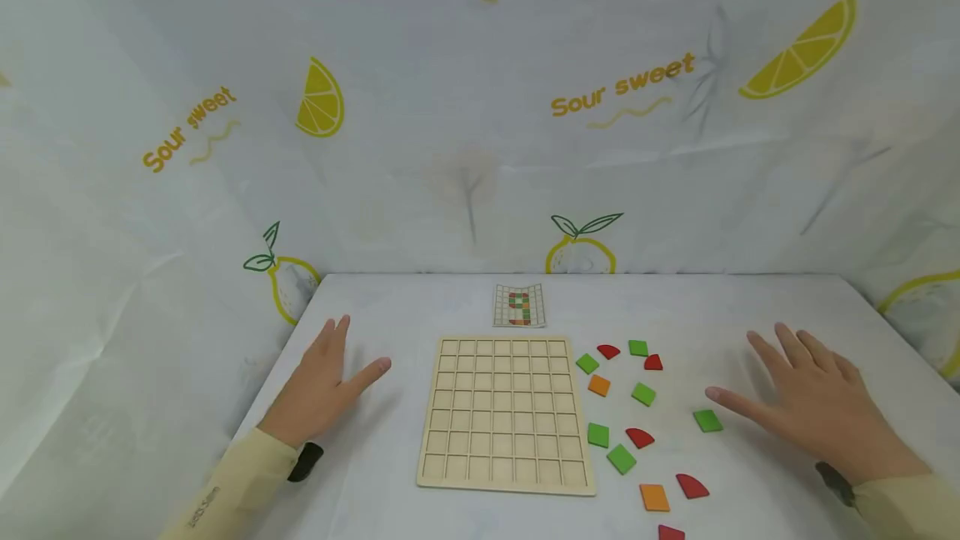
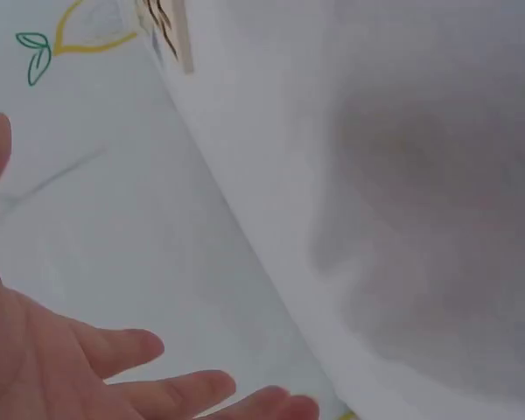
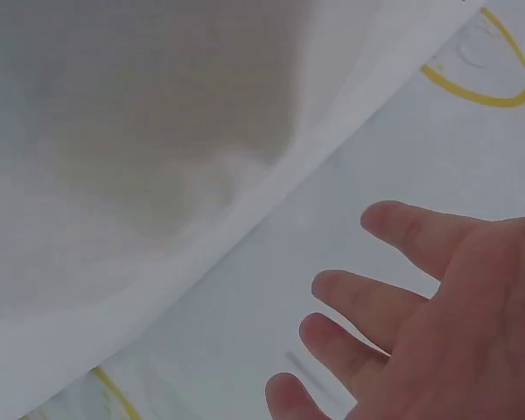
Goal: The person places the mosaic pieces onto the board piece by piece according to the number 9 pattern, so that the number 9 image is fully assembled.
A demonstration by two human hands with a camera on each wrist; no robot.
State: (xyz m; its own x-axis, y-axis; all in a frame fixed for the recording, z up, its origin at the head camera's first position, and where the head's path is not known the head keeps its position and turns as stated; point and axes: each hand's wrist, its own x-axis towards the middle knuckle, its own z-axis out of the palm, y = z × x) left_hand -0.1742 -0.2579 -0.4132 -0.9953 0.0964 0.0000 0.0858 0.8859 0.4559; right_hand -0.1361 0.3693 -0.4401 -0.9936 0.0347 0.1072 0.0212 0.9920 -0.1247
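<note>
A square wooden grid board (image 1: 503,415) lies in the middle of the white table, its cells bare. Left of it my left hand (image 1: 318,390) hovers with fingers extended and thumb apart, holding nothing; the left wrist view shows the same spread fingers (image 2: 127,350). On the far right my right hand (image 1: 813,407) is spread above the table, also holding nothing. Near its thumb lies a green square tile (image 1: 708,421). Between board and right hand are scattered several green squares (image 1: 598,435), red quarter-round tiles (image 1: 640,438) and orange squares (image 1: 654,497).
Behind the board lies a small pattern card (image 1: 519,306) with a coloured figure on a grid. A white cloth printed with lemons (image 1: 581,257) hangs behind and beside the table (image 1: 375,298). One red tile (image 1: 671,532) is cut off by the bottom frame edge.
</note>
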